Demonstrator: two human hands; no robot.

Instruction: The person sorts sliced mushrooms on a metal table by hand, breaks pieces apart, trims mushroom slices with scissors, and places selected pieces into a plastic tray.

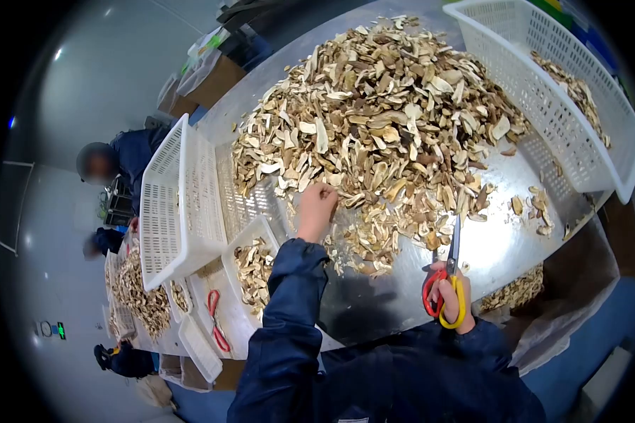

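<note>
A large heap of dried mushroom slices [374, 106] covers much of the metal table [353, 303]. My left hand [318, 210] is at the heap's near left edge, its fingers curled together; whatever they hold is too small to name. My right hand [455, 296] is near the table's front edge, wrapped round scissors [455, 247] with one red and one yellow handle. The blades point away from me, toward the loose slices. Left of my left forearm, a small white tray [229, 271] holds more slices.
White perforated baskets stand at the left [204, 204] and upper right [543, 92]. Red-handled scissors [217, 321] lie at the lower left. Several people work at the far left, beside another mushroom heap [142, 292]. A lined box [564, 289] is below the table's right edge.
</note>
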